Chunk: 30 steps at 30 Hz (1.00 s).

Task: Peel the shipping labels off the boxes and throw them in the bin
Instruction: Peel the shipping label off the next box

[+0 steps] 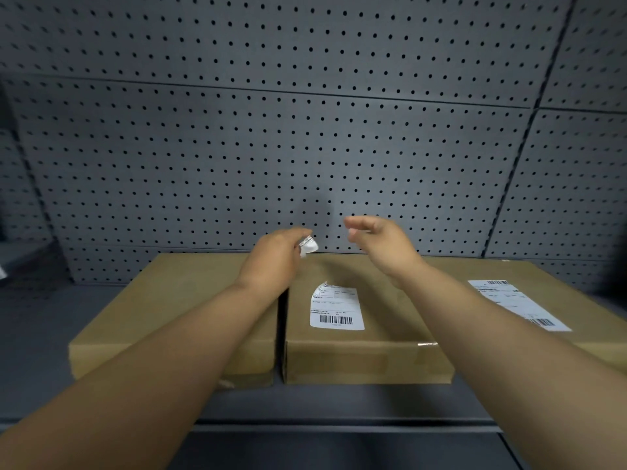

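Head view: a crumpled label [308, 246] is pinched in the curled fingers of the left hand [276, 254], held above the back edge of the middle box [366, 354]. The right hand [380, 244] is held just beside it, fingers loosely spread, probably nothing gripped. The left box [163, 317] looks stripped already. Binning the wad seems next, though no bin is shown; labels [337, 308] [519, 305] on the middle and right boxes remain to be peeled.

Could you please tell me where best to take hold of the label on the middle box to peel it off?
Take the label on the middle box by its far left corner, coming from the back left. That corner already looks curled up off the cardboard, so a pinch grip should catch it there; the other corners lie flat.
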{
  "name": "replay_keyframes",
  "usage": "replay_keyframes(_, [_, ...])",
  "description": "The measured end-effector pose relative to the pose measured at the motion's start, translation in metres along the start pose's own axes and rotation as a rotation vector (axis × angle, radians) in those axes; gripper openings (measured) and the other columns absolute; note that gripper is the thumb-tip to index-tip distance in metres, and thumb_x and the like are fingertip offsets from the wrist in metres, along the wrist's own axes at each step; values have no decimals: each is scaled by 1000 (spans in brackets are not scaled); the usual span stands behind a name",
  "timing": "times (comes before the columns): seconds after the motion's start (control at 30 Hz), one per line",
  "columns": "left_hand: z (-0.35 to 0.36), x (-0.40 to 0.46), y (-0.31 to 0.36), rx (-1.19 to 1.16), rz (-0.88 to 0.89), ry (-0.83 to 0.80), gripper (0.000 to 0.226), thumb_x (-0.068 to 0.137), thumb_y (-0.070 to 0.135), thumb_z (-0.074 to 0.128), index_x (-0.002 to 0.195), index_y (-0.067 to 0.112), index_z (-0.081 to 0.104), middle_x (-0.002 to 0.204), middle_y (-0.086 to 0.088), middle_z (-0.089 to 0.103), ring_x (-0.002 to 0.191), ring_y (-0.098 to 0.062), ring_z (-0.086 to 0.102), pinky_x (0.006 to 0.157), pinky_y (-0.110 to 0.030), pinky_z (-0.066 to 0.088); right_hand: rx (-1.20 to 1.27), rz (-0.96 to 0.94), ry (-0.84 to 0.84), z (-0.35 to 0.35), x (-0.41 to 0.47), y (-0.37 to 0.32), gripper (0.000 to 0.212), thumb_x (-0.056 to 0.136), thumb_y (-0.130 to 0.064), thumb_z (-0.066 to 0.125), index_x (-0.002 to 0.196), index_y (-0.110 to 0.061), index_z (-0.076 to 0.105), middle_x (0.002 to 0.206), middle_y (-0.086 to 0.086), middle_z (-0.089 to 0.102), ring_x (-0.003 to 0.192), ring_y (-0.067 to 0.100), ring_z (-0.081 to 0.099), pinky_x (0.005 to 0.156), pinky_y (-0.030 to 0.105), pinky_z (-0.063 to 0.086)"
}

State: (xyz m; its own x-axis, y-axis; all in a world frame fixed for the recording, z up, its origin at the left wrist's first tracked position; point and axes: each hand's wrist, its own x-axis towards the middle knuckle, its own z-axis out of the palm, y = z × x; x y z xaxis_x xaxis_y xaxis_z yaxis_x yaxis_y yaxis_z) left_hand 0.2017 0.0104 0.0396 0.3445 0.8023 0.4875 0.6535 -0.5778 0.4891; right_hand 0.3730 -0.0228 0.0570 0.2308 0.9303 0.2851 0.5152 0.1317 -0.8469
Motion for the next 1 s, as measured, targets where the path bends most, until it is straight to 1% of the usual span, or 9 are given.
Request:
replay_keyframes(0.07, [-4,-1,-10,59,21,-28,45,93,-2,40,129,18,58,118,-10,59,108,-26,57,82,-22,38,-125,25,-15,-2,0,4,32,95,-14,49,126,-16,58,131,0,59,117,12,55,96,21,37])
replay_keyframes(0.2, [-5,-3,-16,126,-2,-87,28,94,2,43,107,8,67,101,-6,47,96,-29,56,75,-21,36,-343,51,-110,8,-1,11,30,96,-16,47,123,-17,60,129,-3,60,113,13,55,82,18,43])
replay_keyframes(0.33, [-5,-7,-13,143,-12,-113,24,95,13,40,87,1,59,100,-8,48,88,-31,57,80,-34,47,-553,-2,-203,25,4,19,32,95,-12,46,123,-16,61,133,1,60,122,17,55,105,28,42])
replay_keyframes(0.43, [-2,-7,-12,237,-33,-119,30,94,31,45,75,8,48,95,-2,42,81,-25,51,75,-30,41,-672,-45,-309,34,7,22,34,95,-10,46,127,-15,57,134,2,58,122,19,54,105,30,41])
replay_keyframes(0.53, [1,-5,-13,388,27,-117,28,96,34,44,85,10,53,94,-4,49,90,-27,55,75,-32,39,-692,-104,-384,38,9,22,39,91,-1,49,126,-15,58,133,2,59,120,18,56,104,30,42])
replay_keyframes(0.63, [4,-3,-18,371,55,-148,22,97,29,42,100,12,55,90,-5,57,93,-29,58,74,-35,43,-625,-120,-441,42,10,24,35,88,0,54,118,-14,64,125,1,65,114,15,61,102,26,44])
replay_keyframes(0.73, [8,-3,-21,388,88,-179,26,97,22,40,116,17,56,107,-7,64,102,-29,59,84,-38,48,-558,-113,-446,43,12,27,25,86,-4,59,107,-13,70,113,1,72,103,16,67,97,23,48])
replay_keyframes(0.87, [14,-4,-21,492,95,-243,32,98,28,36,109,11,60,116,-7,57,106,-27,55,90,-36,42,-576,-145,-452,38,11,30,18,85,-11,65,100,-12,73,107,1,73,91,8,63,87,18,45])
replay_keyframes(1.0, [20,-5,-23,564,91,-345,32,96,34,41,108,14,64,118,-6,61,110,-27,54,91,-35,41,-573,-154,-454,36,11,32,14,84,-12,67,95,-11,74,103,2,74,83,6,57,74,17,41])
